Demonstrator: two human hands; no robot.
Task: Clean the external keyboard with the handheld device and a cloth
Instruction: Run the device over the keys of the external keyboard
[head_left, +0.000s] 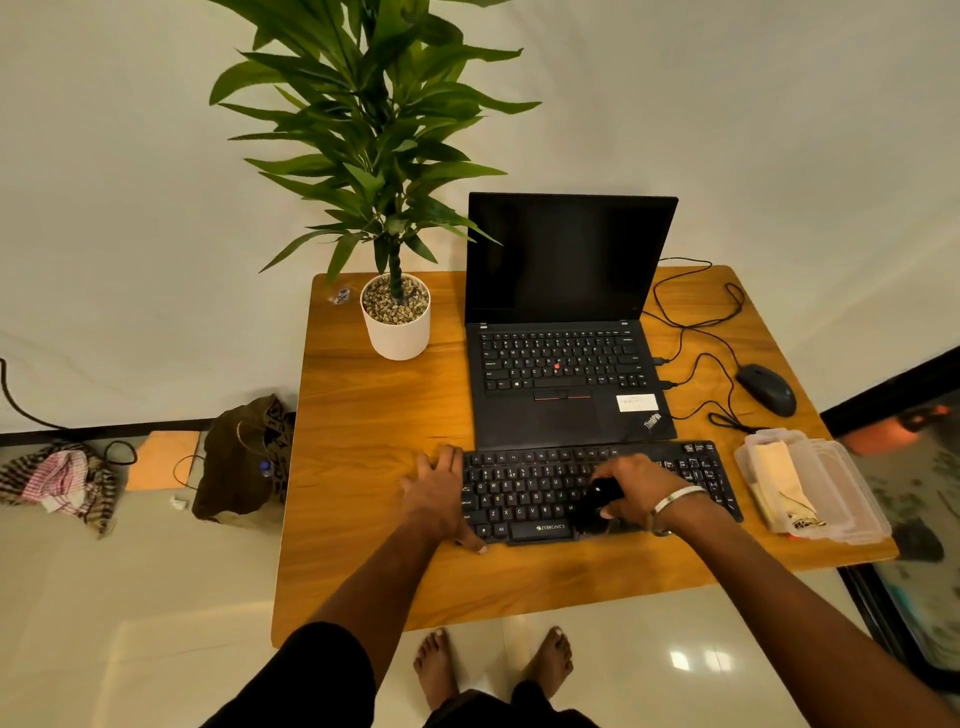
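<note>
A black external keyboard (524, 493) lies on the wooden table (374, 415) in front of an open black laptop (561, 364). My left hand (441, 493) rests flat at the keyboard's left end, fingers straight, thumb along its front edge. My right hand (639, 488) grips a small black handheld device (597, 506) and holds it down on the keys right of the space bar. A beige cloth (779, 478) lies in a clear plastic container (841, 499) to the right of the keyboard.
A white pot with a tall green plant (397, 317) stands at the table's back left. A black mouse (766, 388) and its looping cables (696, 332) lie right of the laptop. A dark bag (244, 457) and crumpled fabric (62, 480) sit on the floor at left.
</note>
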